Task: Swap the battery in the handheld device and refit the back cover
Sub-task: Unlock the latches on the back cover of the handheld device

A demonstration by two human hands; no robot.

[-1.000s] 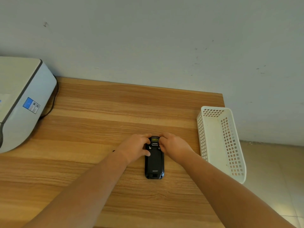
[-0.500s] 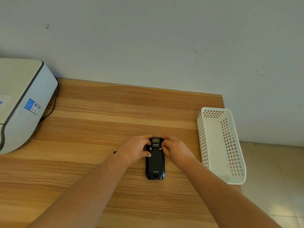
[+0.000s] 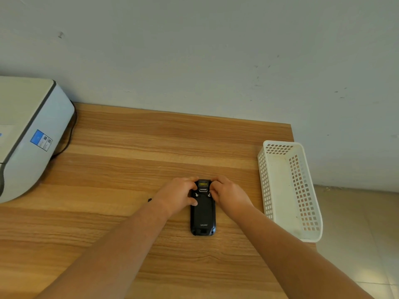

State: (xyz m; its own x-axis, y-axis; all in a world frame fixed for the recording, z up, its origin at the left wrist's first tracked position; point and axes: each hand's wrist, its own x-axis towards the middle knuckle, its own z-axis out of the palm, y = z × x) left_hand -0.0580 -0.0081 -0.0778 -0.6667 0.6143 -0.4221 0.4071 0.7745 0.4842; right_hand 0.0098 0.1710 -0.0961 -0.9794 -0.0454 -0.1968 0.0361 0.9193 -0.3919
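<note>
Head view: face down on the table (image 3: pixel 129 169), the handheld (image 3: pixel 203 212) runs 12 to 6 o'clock, my left hand (image 3: pixel 179 196) and right hand (image 3: pixel 228 196) curled on its far end, equally near, thumbs beside the cover latches.

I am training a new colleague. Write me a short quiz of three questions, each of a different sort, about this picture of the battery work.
1. True or false: the black handheld device lies back side up on the wooden table.
2. Which part of the device do the left hand and right hand hold? A. the end nearest the wall B. the end nearest the person C. the middle
3. Fill in: the white perforated plastic basket stands to the ______ of the device.

Key: 1 true; 2 A; 3 right.
</note>
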